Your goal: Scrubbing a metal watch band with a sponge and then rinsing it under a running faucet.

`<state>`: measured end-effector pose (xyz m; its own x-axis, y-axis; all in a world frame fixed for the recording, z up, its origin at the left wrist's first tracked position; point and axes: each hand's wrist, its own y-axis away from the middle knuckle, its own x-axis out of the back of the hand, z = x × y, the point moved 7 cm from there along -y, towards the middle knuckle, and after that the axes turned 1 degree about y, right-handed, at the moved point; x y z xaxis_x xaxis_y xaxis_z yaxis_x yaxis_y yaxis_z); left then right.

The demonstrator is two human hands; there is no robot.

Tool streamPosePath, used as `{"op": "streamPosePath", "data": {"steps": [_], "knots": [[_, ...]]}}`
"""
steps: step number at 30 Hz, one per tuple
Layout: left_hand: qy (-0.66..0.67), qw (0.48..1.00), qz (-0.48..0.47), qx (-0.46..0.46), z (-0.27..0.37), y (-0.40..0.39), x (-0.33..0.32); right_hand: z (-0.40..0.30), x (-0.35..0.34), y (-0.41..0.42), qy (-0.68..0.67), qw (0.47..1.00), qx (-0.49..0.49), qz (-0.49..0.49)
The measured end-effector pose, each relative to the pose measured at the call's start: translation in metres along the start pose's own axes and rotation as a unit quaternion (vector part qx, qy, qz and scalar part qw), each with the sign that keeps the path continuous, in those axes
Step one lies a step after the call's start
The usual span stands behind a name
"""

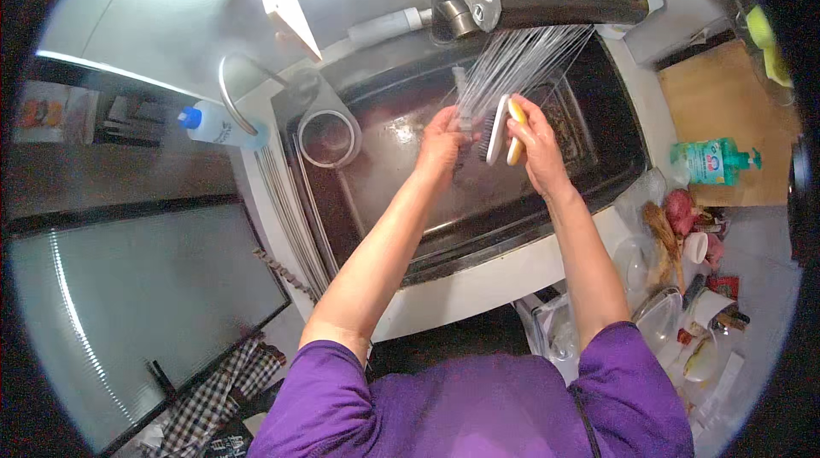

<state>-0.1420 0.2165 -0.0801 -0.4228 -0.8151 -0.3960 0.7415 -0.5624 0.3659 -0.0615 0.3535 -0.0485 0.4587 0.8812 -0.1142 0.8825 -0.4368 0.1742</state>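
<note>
Water streams in a wide spray from the dark metal faucet head (564, 0) over the dark sink (384, 195). Under the spray, my left hand (442, 147) grips a narrow, translucent item (460, 83) that the water and my fingers partly hide; its kind is unclear. My right hand (538, 144) holds a scrub brush (498, 131) by its yellow and white handle, with the dark bristles facing my left hand. The bristles are close to the left fingers; whether they touch is unclear. At the sink's left side sits a clear round-rimmed container (327, 138).
A blue-capped bottle (221, 125) stands left of the sink. On the right are a green pump bottle (705, 162) on a brown board (711, 93), onions (680, 209), glass lids and a small white cup (696, 247). A white-framed ledge (467, 288) runs along the sink's front.
</note>
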Motion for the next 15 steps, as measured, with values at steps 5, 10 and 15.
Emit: {"op": "streamPosePath", "data": {"steps": [5,10,15], "knots": [[0.025,1.0,0.005,-0.015,-0.01,-0.002,0.001,0.0,-0.011,0.018,0.004,0.999,0.036,0.015],[-0.018,1.0,0.009,0.022,-0.012,-0.001,0.004,0.005,-0.003,0.018,-0.071,0.996,-0.021,0.045],[0.022,0.999,0.019,-0.021,0.007,-0.011,0.012,0.003,-0.03,-0.007,-0.319,0.942,-0.101,-0.005]]}}
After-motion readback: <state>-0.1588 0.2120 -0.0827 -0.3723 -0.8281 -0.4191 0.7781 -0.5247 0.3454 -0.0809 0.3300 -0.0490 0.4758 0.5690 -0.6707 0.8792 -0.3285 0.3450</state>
